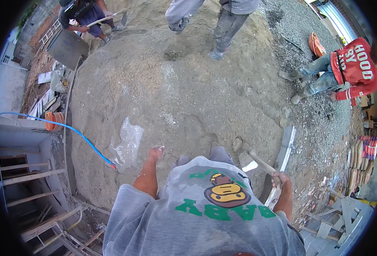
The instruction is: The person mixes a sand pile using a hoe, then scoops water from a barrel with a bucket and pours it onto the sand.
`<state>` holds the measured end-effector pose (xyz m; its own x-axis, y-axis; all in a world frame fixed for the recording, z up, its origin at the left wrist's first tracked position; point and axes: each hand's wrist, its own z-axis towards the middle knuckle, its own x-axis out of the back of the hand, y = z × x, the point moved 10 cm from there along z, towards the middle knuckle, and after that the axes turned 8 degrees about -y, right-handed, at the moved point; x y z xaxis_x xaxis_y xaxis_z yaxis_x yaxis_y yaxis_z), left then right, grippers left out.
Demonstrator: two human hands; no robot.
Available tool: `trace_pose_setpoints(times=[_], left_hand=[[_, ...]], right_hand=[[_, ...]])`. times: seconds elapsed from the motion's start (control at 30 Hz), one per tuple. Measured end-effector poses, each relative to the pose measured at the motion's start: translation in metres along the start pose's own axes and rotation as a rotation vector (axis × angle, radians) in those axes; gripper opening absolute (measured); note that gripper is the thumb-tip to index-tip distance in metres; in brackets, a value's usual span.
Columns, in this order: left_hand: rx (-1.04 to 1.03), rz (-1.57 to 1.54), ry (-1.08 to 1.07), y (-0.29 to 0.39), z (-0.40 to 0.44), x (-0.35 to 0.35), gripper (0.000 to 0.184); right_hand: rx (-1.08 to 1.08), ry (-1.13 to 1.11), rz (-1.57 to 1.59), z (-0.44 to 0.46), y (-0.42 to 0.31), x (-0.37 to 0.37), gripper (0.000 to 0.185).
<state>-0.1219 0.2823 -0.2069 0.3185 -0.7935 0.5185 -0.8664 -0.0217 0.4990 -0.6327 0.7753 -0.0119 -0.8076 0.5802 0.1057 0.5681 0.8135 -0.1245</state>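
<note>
My right hand [282, 181] is wrapped round the wooden handle of a hoe [261, 163], low at the right of my body. The hoe's head rests on the wet grey mix [188, 102], its pale blade catching the light. My left hand [156, 152] hangs over the mix with its fingers curled closed; whether anything is in them is too small to tell. To the left of that hand lies a whitish puddle [128, 138], and the end of a blue hose [88, 141] reaches its edge.
A co-worker at the far left holds another hoe [107, 18]. A second person's legs [229, 32] stand at the back, and a person in a red top [355, 64] bends over gravel [325, 115] at the right. Timber steps [32, 177] drop away at the left.
</note>
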Motion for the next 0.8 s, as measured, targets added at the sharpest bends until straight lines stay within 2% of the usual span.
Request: trace_pose_setpoints(times=[0.07, 0.1, 0.17, 0.27, 0.3, 0.37, 0.43, 0.5, 0.57, 0.67, 0.77, 0.8], left_hand=[[0.060, 0.027, 0.002, 0.069, -0.011, 0.002, 0.034], [0.127, 0.087, -0.019, 0.131, -0.035, 0.016, 0.034], [0.055, -0.287, -0.025, 0.139, -0.003, -0.018, 0.034], [-0.134, -0.269, 0.117, 0.196, -0.011, -0.011, 0.033], [-0.107, -0.278, 0.146, 0.203, -0.018, -0.007, 0.032], [-0.065, -0.284, 0.195, 0.202, -0.034, 0.008, 0.030], [0.042, -0.436, 0.209, 0.134, -0.017, -0.010, 0.028], [0.161, -0.333, 0.234, 0.051, -0.001, -0.035, 0.035], [0.234, -0.553, 0.232, 0.078, -0.048, -0.034, 0.034], [0.308, -0.481, 0.175, 0.109, -0.075, -0.032, 0.033], [0.368, -0.476, 0.074, 0.125, -0.061, -0.036, 0.034], [0.328, -0.426, 0.064, 0.137, -0.051, -0.028, 0.033]], right_hand=[[0.048, 0.007, 0.005, 0.009, -0.030, 0.019, 0.022], [0.042, -0.009, 0.005, 0.016, -0.042, 0.025, 0.023], [0.084, -0.006, -0.039, 0.025, -0.075, 0.034, 0.022], [0.102, -0.009, -0.052, 0.042, -0.116, 0.042, 0.020], [0.089, -0.026, -0.045, 0.048, -0.128, 0.043, 0.020], [0.077, -0.051, -0.058, 0.059, -0.144, 0.046, 0.023], [0.087, -0.059, -0.124, 0.066, -0.163, 0.051, 0.027], [0.085, -0.041, -0.151, 0.068, -0.174, 0.048, 0.029], [0.077, -0.013, -0.178, 0.071, -0.181, 0.040, 0.031], [0.044, -0.055, -0.155, 0.071, -0.184, 0.026, 0.030], [0.055, -0.033, -0.169, 0.070, -0.193, 0.021, 0.028], [0.055, -0.015, -0.169, 0.069, -0.196, 0.019, 0.028]])
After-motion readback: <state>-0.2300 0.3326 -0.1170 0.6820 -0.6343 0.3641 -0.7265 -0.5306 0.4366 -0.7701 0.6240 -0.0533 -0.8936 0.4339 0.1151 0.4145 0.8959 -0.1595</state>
